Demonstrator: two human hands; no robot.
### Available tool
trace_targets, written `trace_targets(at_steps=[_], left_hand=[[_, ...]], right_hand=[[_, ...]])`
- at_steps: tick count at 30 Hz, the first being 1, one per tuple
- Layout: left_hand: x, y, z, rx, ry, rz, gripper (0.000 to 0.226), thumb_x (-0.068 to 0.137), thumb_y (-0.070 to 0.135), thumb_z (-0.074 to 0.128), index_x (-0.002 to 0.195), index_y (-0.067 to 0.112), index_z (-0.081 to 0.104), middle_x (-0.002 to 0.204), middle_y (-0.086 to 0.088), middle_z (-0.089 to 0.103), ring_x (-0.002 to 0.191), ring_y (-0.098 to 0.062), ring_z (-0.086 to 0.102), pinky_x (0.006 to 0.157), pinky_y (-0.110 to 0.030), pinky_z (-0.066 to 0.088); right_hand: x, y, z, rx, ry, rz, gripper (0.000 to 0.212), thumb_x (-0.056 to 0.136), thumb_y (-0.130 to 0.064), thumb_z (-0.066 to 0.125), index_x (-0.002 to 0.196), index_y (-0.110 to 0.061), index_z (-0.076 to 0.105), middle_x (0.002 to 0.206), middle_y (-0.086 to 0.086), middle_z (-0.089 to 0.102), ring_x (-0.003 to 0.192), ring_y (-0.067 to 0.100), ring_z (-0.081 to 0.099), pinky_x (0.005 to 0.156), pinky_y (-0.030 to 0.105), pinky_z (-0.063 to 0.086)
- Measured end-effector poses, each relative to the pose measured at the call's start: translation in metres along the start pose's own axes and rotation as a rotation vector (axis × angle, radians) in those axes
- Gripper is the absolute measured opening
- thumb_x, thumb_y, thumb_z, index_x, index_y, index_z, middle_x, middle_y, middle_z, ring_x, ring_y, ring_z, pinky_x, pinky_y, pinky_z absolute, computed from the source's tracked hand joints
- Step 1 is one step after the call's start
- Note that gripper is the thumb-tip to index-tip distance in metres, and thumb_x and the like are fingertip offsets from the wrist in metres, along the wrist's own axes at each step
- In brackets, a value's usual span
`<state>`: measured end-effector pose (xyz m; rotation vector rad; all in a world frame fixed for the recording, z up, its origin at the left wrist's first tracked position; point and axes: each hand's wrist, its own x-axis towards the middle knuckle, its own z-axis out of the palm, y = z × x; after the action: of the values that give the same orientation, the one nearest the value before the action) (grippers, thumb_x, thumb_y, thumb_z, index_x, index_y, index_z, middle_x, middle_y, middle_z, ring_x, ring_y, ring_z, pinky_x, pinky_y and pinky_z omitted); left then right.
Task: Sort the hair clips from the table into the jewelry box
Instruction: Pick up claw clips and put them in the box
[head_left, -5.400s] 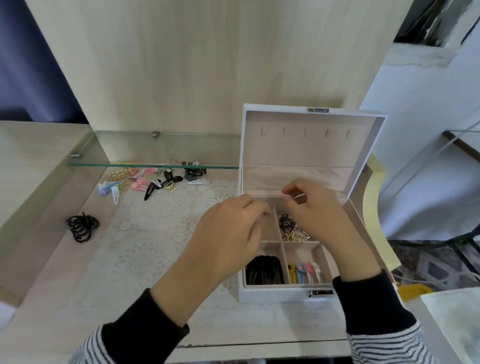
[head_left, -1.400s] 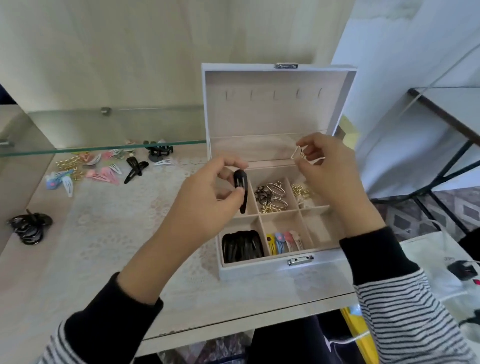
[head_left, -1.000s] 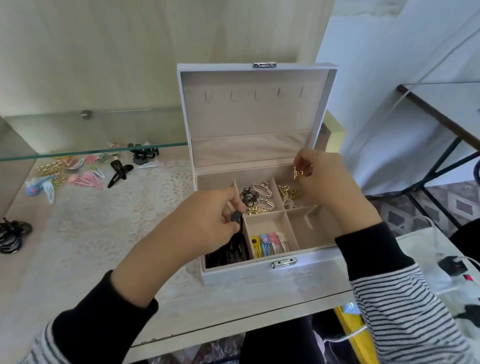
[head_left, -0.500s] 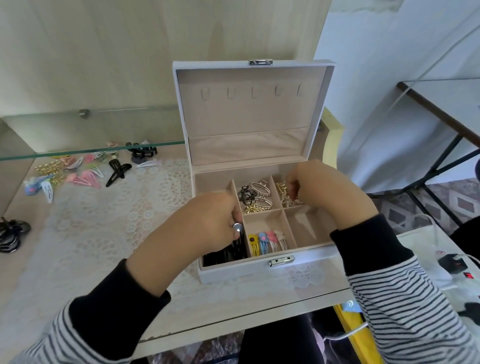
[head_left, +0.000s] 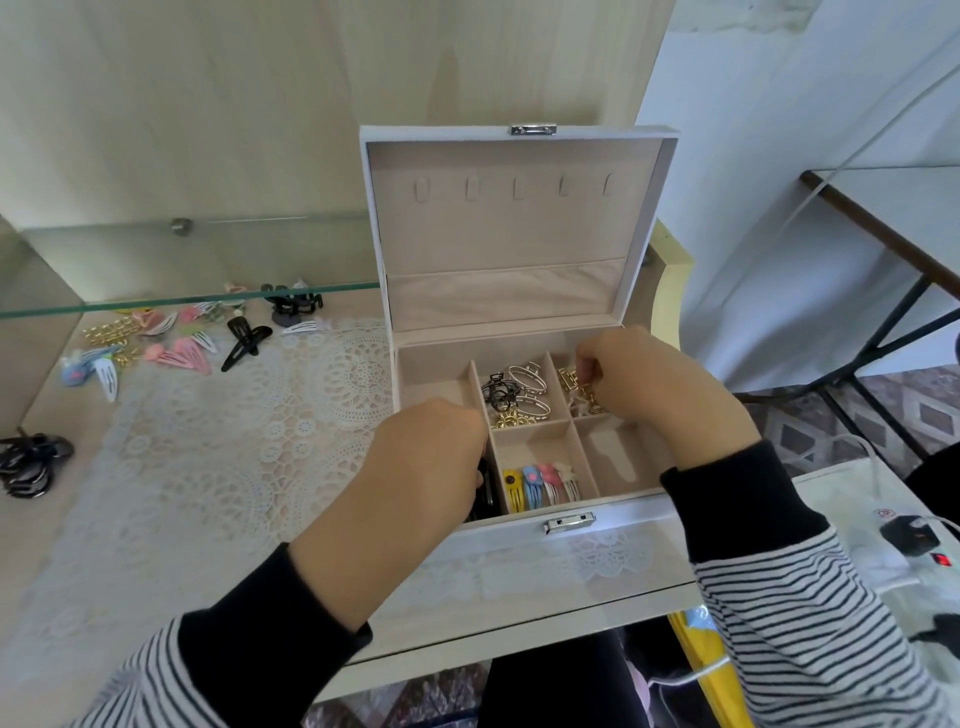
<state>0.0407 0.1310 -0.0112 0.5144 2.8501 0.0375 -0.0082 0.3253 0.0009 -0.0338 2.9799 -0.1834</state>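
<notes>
Fingers (head_left: 584, 365) pinch gold clip (head_left: 591, 396) inside jewelry box (head_left: 519, 526) on lace-covered table (head_left: 493, 609).

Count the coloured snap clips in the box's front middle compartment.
4, side by side in the front middle compartment of the jewelry box: yellow clip, blue clip, pink clip, white clip rightmost. More may hide beneath.

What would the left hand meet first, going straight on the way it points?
Probably the black snap clips in the front-left compartment of the white jewelry box: the left hand points down into it. Its fingertips are hidden, so depth is unclear.
</notes>
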Motion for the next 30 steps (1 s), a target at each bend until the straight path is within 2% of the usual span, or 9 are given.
trace_targets(at_steps=[2,5,11,14,17,20,23,26,30], left_hand=[[0.0,0.001,0.001,0.043,0.003,0.015,0.023,0.092,0.021,0.059,0.112,0.022,0.07,0.101,-0.005,0.067,0.092,-0.025,0.065,0.064,-0.029,0.043],[0.002,0.001,0.003,0.073,0.008,0.026,0.023,0.094,0.023,0.058,0.114,0.02,0.069,0.102,-0.006,0.066,0.094,-0.026,0.065,0.062,-0.028,0.037],[0.002,-0.002,0.006,0.036,0.025,0.044,0.023,0.095,0.023,0.057,0.115,0.017,0.067,0.107,-0.007,0.066,0.096,-0.027,0.065,0.066,-0.03,0.044],[-0.002,-0.003,0.005,0.004,0.046,0.067,0.023,0.095,0.025,0.057,0.115,0.016,0.066,0.109,-0.008,0.066,0.098,-0.028,0.064,0.072,-0.032,0.049],[-0.008,-0.004,0.003,-0.059,0.101,0.102,0.025,0.095,0.03,0.056,0.115,0.016,0.064,0.108,-0.009,0.065,0.097,-0.028,0.063,0.076,-0.036,0.053],[-0.014,-0.008,-0.001,-0.151,0.219,0.147,0.024,0.095,0.027,0.049,0.112,0.019,0.065,0.101,-0.004,0.066,0.091,-0.024,0.063,0.076,-0.038,0.054],[-0.02,-0.016,-0.007,-0.287,0.372,0.156,0.029,0.095,0.022,0.045,0.116,0.026,0.064,0.101,0.004,0.067,0.091,-0.017,0.062,0.075,-0.036,0.054],[-0.028,-0.034,-0.008,-0.456,0.613,0.132,0.031,0.09,0.02,0.047,0.111,0.028,0.068,0.105,0.012,0.069,0.094,-0.01,0.062,0.078,-0.034,0.053],[-0.032,-0.068,0.004,-0.5,0.888,0.068,0.027,0.087,0.015,0.053,0.104,0.023,0.071,0.104,0.013,0.069,0.094,-0.008,0.064,0.078,-0.035,0.054]], right_hand=[[0.0,0.0,0.002,0.005,0.014,-0.01,0.025,0.084,0.002,0.046,0.097,-0.01,0.064,0.098,0.008,0.061,0.088,0.025,0.059,0.068,0.028,0.042],[-0.001,0.0,0.007,0.011,0.05,-0.024,0.022,0.086,-0.002,0.048,0.101,-0.011,0.062,0.102,0.008,0.061,0.089,0.025,0.058,0.068,0.027,0.04],[-0.007,-0.009,0.009,0.032,0.113,-0.038,0.022,0.091,-0.012,0.047,0.109,-0.014,0.06,0.107,0.005,0.061,0.1,0.024,0.057,0.071,0.026,0.038],[-0.01,-0.012,0.008,0.032,0.166,-0.052,0.021,0.091,-0.01,0.046,0.105,-0.015,0.06,0.106,0.006,0.061,0.094,0.022,0.056,0.068,0.026,0.036],[-0.012,-0.017,0.007,0.042,0.225,-0.064,0.02,0.092,-0.014,0.044,0.103,-0.014,0.06,0.104,0.006,0.061,0.096,0.025,0.055,0.069,0.031,0.042],[-0.015,-0.023,0.004,0.072,0.266,-0.07,0.017,0.092,-0.019,0.047,0.103,-0.016,0.06,0.105,0.004,0.062,0.099,0.024,0.054,0.071,0.031,0.044],[-0.02,-0.037,0.004,0.109,0.358,-0.064,0.016,0.092,-0.024,0.049,0.103,-0.019,0.06,0.102,0.0,0.064,0.093,0.021,0.056,0.067,0.028,0.038],[-0.029,-0.062,0.003,0.201,0.474,-0.044,0.022,0.092,-0.025,0.047,0.11,-0.019,0.058,0.101,0.0,0.063,0.081,0.018,0.052,0.063,0.028,0.035],[-0.035,-0.097,0.009,0.341,0.6,-0.098,0.026,0.093,-0.024,0.049,0.117,-0.019,0.055,0.108,-0.001,0.062,0.085,0.017,0.056,0.064,0.028,0.039]])
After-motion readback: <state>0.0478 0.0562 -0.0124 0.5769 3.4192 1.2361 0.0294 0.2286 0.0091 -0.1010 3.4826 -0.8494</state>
